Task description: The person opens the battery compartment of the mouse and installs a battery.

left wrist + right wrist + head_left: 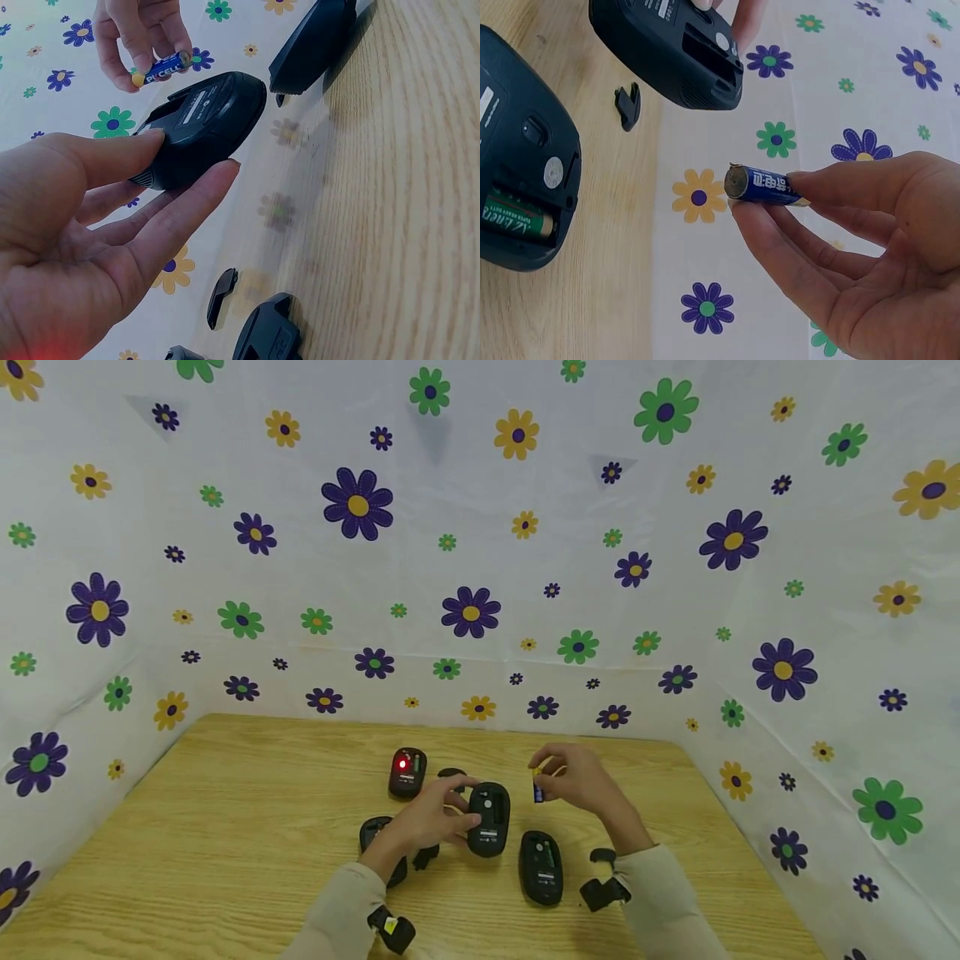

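Observation:
My left hand [431,814] grips a black computer mouse [491,839] above the table, thumb over its edge and fingers beneath. The underside of this mouse faces up, and the right wrist view shows its uncovered battery slot [699,52] with no battery inside. To the right, my right hand [577,778] pinches a blue AA-size battery [771,186] between thumb and fingers. In the left wrist view this battery [166,67] has a yellow end and sits just beyond the held mouse, apart from it.
A second upturned mouse [542,870] lies in front, a green battery [517,216] in its slot. Farther back, another mouse [407,781] glows red. My left forearm partly covers one more mouse [372,833]. A small black cover [628,106] lies on the wooden table [247,827].

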`<control>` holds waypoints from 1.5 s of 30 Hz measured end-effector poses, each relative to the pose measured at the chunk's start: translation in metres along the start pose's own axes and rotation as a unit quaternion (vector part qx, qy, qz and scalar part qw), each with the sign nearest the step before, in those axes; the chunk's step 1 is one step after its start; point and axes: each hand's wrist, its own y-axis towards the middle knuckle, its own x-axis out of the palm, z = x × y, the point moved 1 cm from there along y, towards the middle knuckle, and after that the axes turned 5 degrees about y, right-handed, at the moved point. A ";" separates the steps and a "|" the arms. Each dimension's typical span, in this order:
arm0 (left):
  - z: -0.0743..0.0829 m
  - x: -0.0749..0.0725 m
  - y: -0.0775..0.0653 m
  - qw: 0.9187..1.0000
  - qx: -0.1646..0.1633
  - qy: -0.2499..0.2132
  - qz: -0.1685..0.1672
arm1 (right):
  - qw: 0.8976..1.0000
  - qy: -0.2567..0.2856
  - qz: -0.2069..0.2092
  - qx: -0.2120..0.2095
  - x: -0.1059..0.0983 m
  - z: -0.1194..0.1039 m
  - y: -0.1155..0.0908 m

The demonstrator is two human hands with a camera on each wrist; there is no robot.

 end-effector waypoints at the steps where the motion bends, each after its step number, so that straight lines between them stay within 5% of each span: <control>1: 0.000 0.000 0.000 1.000 -0.001 0.000 0.000 | 1.000 0.001 -0.001 0.002 0.001 -0.001 0.000; 32: 0.000 0.002 0.002 1.000 -0.008 0.009 0.000 | 0.998 -0.014 -0.046 -0.035 0.024 -0.020 0.004; 45: 0.003 0.003 -0.001 1.000 -0.009 0.006 -0.001 | 0.998 -0.028 -0.034 -0.039 0.033 -0.023 0.007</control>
